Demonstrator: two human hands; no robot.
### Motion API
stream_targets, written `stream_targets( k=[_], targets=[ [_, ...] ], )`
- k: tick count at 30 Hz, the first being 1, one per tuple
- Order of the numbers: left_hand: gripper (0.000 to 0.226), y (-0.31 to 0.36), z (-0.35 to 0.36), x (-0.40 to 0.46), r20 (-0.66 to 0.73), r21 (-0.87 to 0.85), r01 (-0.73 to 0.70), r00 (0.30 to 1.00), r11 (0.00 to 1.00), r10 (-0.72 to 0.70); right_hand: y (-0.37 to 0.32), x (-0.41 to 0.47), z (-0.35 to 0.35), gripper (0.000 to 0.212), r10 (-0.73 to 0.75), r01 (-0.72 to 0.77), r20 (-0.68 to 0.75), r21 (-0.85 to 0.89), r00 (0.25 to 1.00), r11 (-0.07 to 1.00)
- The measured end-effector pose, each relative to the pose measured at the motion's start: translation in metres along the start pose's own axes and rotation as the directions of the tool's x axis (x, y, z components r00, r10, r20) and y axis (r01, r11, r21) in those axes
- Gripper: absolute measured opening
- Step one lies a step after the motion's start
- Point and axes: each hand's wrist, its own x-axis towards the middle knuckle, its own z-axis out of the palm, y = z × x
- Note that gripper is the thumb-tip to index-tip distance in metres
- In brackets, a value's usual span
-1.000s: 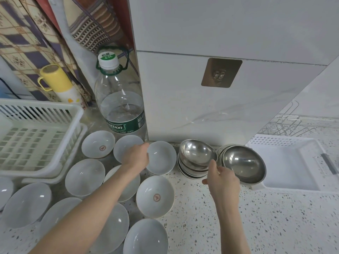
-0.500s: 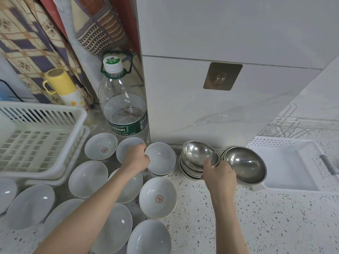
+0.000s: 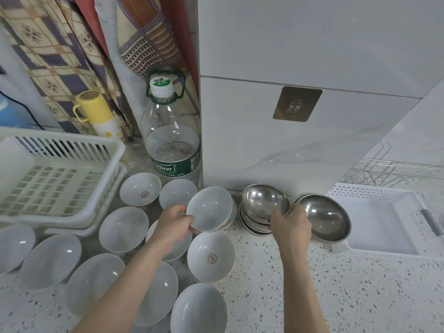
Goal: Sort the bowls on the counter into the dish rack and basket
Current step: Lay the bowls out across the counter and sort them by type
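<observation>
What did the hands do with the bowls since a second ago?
The left hand gripped a white bowl by its rim and lifted it, tilted, off the one beneath. The right hand closed on the top steel bowl of the stack and tipped it up. The other white bowls, the basket and the water bottle stayed put.

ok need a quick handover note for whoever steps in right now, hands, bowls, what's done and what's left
Left hand grips a white ceramic bowl, tilted and lifted off the counter.
Right hand grips the top steel bowl of the left steel stack; a second steel stack sits beside it.
About a dozen more ceramic bowls are spread on the counter.
Done: nothing. White basket at left and the wire dish rack with its tray at right hold no bowls.
Left: all the sorting.
</observation>
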Motion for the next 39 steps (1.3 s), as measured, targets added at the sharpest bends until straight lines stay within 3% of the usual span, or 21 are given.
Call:
stream_targets(
  k=[8,15,26,39],
  targets=[
    [0.022,-0.008,-0.014,-0.041,0.023,-0.118,0.003,1.0,0.993,0.0,-0.008,-0.018,-0.014,0.045,-0.136,0.151,-0.09,0.179,0.987,0.972],
    [0.019,-0.026,-0.02,-0.071,0.039,-0.196,0.024,0.999,0.98,-0.016,0.021,-0.058,-0.033,0.047,-0.145,0.175,-0.129,0.27,0.981,0.947],
    [0.019,-0.06,-0.032,-0.107,0.086,-0.189,0.051,0.996,0.981,-0.035,0.116,-0.115,-0.022,0.041,0.039,-0.027,-0.057,0.193,0.998,0.981],
    [0.024,-0.078,-0.054,-0.127,0.086,-0.222,0.009,0.996,0.975,0.011,0.125,-0.099,0.019,0.048,0.169,-0.172,0.033,0.14,0.985,0.975]
  ],
)
